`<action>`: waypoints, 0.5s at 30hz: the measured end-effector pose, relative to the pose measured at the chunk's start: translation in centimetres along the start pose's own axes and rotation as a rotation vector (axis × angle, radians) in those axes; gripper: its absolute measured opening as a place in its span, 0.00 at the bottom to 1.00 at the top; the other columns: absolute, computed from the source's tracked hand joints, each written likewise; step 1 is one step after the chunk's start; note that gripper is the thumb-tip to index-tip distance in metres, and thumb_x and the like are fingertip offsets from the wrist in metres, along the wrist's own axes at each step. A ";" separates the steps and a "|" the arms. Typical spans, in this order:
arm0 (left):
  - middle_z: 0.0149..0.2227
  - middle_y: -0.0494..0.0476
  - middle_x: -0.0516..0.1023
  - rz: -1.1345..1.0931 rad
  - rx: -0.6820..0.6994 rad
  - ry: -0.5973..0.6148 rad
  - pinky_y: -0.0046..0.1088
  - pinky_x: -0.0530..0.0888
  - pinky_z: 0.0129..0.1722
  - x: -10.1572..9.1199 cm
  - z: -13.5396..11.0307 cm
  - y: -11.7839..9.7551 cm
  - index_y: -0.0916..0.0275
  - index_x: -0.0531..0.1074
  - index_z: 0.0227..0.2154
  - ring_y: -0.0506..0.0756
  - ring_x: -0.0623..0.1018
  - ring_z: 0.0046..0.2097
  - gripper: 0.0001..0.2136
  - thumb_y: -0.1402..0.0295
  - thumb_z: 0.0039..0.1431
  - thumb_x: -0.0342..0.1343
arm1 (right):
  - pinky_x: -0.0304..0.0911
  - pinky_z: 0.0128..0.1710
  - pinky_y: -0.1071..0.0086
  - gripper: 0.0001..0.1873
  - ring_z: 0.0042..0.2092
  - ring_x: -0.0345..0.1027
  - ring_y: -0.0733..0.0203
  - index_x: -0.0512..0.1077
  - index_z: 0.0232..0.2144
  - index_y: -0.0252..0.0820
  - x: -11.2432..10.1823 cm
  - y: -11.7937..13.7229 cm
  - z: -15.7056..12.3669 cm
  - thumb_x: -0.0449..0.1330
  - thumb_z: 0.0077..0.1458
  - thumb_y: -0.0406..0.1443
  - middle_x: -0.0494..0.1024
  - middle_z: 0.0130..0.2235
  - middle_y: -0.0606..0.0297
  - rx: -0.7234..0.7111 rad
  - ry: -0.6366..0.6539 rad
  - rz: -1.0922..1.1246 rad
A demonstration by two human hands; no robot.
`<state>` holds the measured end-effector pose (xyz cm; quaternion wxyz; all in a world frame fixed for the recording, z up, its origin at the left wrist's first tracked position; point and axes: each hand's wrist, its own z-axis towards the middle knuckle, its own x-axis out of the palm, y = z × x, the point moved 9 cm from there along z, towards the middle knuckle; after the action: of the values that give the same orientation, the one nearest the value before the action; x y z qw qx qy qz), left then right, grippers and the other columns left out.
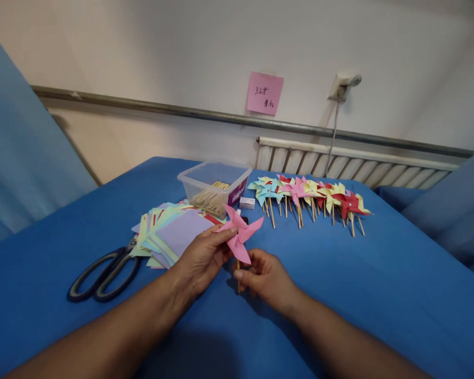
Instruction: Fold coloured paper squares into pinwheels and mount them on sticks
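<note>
Pink paper pinwheel (242,235), braced.
Left fingers (226,235) pinch its blades, right fingers (244,276) its thin tan wooden stick (239,287), likely for steadiness.

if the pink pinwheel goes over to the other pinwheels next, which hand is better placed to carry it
Probably the right hand: it holds the stick and is nearer the other pinwheels. The left hand holds the pink pinwheel by its paper, farther from them.

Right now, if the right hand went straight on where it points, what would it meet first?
Beyond the pinwheel stick in its grip, the right hand would probably meet the left hand first, though depth is unclear.
</note>
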<state>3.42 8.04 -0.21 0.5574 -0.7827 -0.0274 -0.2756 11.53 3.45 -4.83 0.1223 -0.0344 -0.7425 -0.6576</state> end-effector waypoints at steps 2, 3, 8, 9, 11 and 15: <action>0.29 0.52 0.74 -0.019 -0.003 -0.017 0.24 0.72 0.31 -0.1 0.1 0.1 0.65 0.74 0.34 0.49 0.72 0.30 0.07 0.72 0.50 0.62 | 0.51 0.17 0.78 0.18 0.19 0.60 0.73 0.67 0.29 0.39 -1.0 0.5 0.1 0.70 0.40 0.41 0.71 0.23 0.72 -0.052 -0.112 -0.023; 0.30 0.52 0.75 -0.022 -0.006 -0.019 0.24 0.72 0.33 -0.2 0.1 0.1 0.65 0.74 0.34 0.49 0.73 0.31 0.08 0.72 0.50 0.63 | 0.51 0.17 0.77 0.17 0.19 0.59 0.73 0.67 0.28 0.39 -1.3 0.8 0.1 0.69 0.40 0.41 0.70 0.22 0.73 -0.063 -0.141 -0.043; 0.26 0.50 0.72 0.000 -0.007 -0.011 0.23 0.70 0.31 -0.4 0.2 0.3 0.65 0.74 0.30 0.48 0.71 0.29 0.04 0.73 0.49 0.62 | 0.51 0.18 0.76 0.19 0.18 0.57 0.72 0.66 0.24 0.40 -1.2 1.4 -0.3 0.69 0.41 0.45 0.67 0.17 0.74 -0.025 -0.063 -0.071; 0.26 0.50 0.72 0.013 -0.005 -0.010 0.23 0.70 0.31 -0.4 0.1 0.3 0.65 0.73 0.29 0.48 0.70 0.28 0.04 0.73 0.49 0.62 | 0.51 0.18 0.76 0.19 0.18 0.58 0.72 0.66 0.25 0.39 -0.9 1.3 -0.4 0.68 0.41 0.46 0.68 0.18 0.73 -0.009 -0.023 -0.055; 0.25 0.50 0.72 0.047 -0.004 -0.005 0.24 0.69 0.31 -0.3 0.0 0.3 0.65 0.73 0.29 0.48 0.70 0.28 0.04 0.72 0.50 0.61 | 0.50 0.17 0.76 0.20 0.18 0.59 0.71 0.67 0.25 0.39 -0.6 1.0 -0.6 0.66 0.43 0.49 0.70 0.20 0.70 0.033 0.037 -0.010; 0.24 0.50 0.71 0.096 -0.032 0.002 0.26 0.69 0.32 0.0 -0.2 0.5 0.64 0.72 0.28 0.49 0.70 0.27 0.05 0.70 0.48 0.62 | 0.47 0.14 0.78 0.19 0.16 0.57 0.73 0.66 0.22 0.39 -1.2 0.4 -0.4 0.65 0.44 0.48 0.69 0.19 0.71 0.078 -0.013 0.034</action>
<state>3.50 7.70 -0.67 0.5574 -0.7916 0.0150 -0.2498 12.85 3.22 -4.67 0.1301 -0.0467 -0.7676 -0.6259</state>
